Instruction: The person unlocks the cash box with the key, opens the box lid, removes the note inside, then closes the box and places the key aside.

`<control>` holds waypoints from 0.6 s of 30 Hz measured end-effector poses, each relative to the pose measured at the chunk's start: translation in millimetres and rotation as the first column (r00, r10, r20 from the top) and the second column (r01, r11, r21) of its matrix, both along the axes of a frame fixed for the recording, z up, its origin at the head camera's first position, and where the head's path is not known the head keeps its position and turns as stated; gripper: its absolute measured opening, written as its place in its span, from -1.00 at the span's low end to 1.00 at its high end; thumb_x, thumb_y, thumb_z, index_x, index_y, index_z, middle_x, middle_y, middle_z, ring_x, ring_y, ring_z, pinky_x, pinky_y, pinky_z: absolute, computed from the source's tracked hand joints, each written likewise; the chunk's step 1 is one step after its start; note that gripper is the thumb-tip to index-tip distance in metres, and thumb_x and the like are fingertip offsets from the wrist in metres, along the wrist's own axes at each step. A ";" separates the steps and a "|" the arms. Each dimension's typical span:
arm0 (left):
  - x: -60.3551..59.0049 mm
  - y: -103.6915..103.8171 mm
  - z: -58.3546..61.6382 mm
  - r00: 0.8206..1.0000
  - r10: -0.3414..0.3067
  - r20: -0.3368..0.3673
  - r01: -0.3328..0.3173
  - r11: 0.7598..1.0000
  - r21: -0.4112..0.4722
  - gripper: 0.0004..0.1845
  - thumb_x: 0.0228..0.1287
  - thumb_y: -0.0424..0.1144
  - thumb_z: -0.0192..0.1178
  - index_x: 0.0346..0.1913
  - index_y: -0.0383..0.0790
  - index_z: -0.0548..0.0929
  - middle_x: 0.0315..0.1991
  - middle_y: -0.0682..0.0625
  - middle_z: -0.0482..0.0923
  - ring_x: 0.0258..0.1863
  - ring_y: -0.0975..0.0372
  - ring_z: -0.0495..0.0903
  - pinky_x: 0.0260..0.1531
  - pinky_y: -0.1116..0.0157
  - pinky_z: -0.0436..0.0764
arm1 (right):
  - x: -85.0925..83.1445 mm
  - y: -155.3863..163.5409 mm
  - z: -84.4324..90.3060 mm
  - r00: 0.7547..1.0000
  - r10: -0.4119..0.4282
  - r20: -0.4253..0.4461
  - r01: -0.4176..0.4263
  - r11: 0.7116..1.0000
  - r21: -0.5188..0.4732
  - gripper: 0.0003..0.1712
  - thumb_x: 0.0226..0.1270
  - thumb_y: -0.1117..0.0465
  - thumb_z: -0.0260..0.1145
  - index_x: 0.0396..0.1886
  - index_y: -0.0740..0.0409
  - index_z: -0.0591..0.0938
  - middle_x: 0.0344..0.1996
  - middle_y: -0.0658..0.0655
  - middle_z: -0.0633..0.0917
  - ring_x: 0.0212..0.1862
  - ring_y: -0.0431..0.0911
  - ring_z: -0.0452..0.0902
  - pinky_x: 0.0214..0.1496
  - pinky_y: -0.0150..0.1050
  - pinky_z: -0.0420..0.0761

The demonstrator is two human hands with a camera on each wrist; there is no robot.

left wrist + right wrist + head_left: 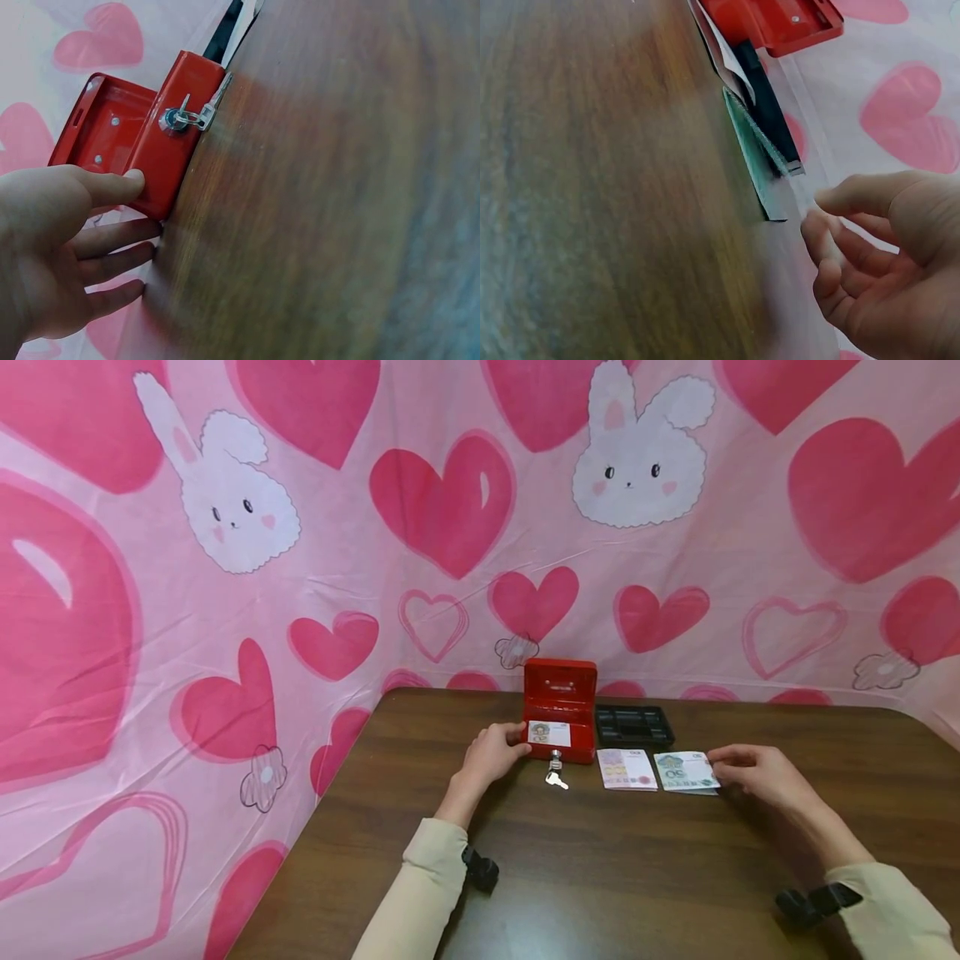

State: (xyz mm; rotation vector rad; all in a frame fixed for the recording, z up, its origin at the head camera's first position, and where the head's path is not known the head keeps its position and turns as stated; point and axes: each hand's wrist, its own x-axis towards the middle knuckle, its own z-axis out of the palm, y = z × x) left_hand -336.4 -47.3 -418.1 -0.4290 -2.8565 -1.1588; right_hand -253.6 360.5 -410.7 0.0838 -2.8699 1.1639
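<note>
A red cash box stands on the table with its lid raised, a banknote lying inside. A key sits in its front lock. My left hand holds the box's left side, thumb on the front corner and other fingers beside the wall. Right of the box lie folded pink banknotes and, further right, folded green banknotes. My right hand is at the right end of the green ones; the right wrist view shows its loosely bent fingers apart from them.
A black plastic tray with compartments lies behind the banknotes, right of the box. A pink cloth with hearts and rabbits hangs behind the brown wooden table and along its left side.
</note>
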 end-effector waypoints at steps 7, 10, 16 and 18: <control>-0.4 -0.7 1.3 1.000 0.005 0.006 -0.005 1.000 0.007 -0.48 0.30 -0.08 0.32 0.31 -0.06 0.57 0.20 -0.07 0.63 0.18 0.08 0.61 0.16 -0.01 0.56 | -7.3 -17.8 14.6 0.991 -0.013 -0.134 0.033 0.989 0.144 -0.61 0.42 0.07 0.28 0.02 0.29 0.69 -0.06 0.37 0.72 -0.18 -0.14 0.60 -0.26 -0.40 0.48; -0.1 -0.6 1.1 1.000 0.009 0.010 -0.009 1.000 0.008 -0.48 0.31 -0.08 0.31 0.31 -0.05 0.57 0.21 -0.06 0.63 0.18 0.08 0.61 0.17 -0.01 0.55 | -11.0 -32.8 21.6 0.991 0.001 -0.132 0.016 0.991 0.131 -0.62 0.42 0.08 0.27 0.03 0.27 0.69 -0.06 0.37 0.72 -0.14 0.01 0.62 -0.20 -0.30 0.49; 1.0 0.5 0.5 1.000 0.010 0.007 -0.010 1.000 0.008 -0.49 0.31 -0.09 0.31 0.31 -0.03 0.58 0.20 -0.06 0.64 0.17 0.08 0.61 0.15 0.00 0.57 | -19.1 -58.7 30.2 0.987 0.031 -0.158 -0.012 0.993 0.119 -0.65 0.43 0.10 0.27 0.04 0.25 0.68 -0.05 0.33 0.73 -0.06 0.12 0.64 -0.15 -0.19 0.54; 1.0 0.9 0.4 1.000 0.010 0.004 -0.010 1.000 0.004 -0.49 0.31 -0.08 0.32 0.31 -0.03 0.58 0.19 -0.06 0.64 0.17 0.08 0.62 0.14 0.00 0.57 | -21.7 -65.9 32.4 0.983 0.047 -0.175 -0.026 0.993 0.117 -0.66 0.43 0.13 0.27 0.04 0.26 0.68 -0.05 0.33 0.73 -0.06 0.14 0.65 -0.14 -0.17 0.57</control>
